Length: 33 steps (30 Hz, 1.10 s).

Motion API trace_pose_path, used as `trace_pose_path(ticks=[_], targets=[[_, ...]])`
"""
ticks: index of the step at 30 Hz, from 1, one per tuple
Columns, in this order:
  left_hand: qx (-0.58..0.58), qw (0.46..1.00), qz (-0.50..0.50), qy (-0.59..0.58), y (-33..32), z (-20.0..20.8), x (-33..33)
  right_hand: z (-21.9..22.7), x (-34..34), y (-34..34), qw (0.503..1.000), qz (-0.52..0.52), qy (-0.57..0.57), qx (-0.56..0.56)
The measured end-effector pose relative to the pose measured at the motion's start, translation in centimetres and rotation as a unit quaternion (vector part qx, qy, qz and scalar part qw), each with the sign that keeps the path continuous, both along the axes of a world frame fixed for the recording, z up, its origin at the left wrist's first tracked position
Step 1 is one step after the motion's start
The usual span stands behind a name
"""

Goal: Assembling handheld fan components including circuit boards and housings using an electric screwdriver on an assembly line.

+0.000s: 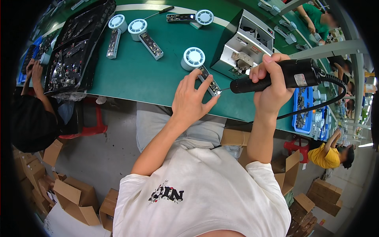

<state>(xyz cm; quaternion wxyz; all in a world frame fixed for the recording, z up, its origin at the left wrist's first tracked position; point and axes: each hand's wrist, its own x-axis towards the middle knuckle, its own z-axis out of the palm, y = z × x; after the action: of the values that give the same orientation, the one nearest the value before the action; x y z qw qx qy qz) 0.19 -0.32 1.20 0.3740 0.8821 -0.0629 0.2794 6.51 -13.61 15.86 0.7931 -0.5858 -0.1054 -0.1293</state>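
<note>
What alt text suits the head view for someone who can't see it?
A person's right hand holds a black corded driver with its bit at the end of a pale-blue fan unit with exposed circuitry, which the left hand steadies on a green table. Three similar units lie farther back, between a black tray of small parts and a silver machine.

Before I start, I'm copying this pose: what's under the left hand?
Under the left hand, part of a pale-blue fan's open handle shows; the stretch the hand crosses, and whatever lies beneath it, is covered.
</note>
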Motion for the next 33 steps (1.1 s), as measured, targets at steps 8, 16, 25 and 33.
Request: trace_pose_path(ticks=[8,16,25,33], targets=[[-0.002,1.000,0.000,0.001,0.0,0.0,-0.2,-1.6,0.0,-0.1,0.999,0.026,-0.032,-0.006],[-0.010,1.000,0.002,0.020,-0.1,0.2,-0.4,-2.5,-0.5,-1.2,0.990,0.115,-0.070,-0.041],[-0.123,0.992,0.036,-0.004,0.9,2.1,0.3,5.4,6.0,-3.2,0.996,-0.026,-0.087,0.019],[-0.104,0.992,-0.020,0.072,1.3,1.9,0.3,3.6,6.5,-0.4,0.995,-0.042,-0.049,-0.073]])
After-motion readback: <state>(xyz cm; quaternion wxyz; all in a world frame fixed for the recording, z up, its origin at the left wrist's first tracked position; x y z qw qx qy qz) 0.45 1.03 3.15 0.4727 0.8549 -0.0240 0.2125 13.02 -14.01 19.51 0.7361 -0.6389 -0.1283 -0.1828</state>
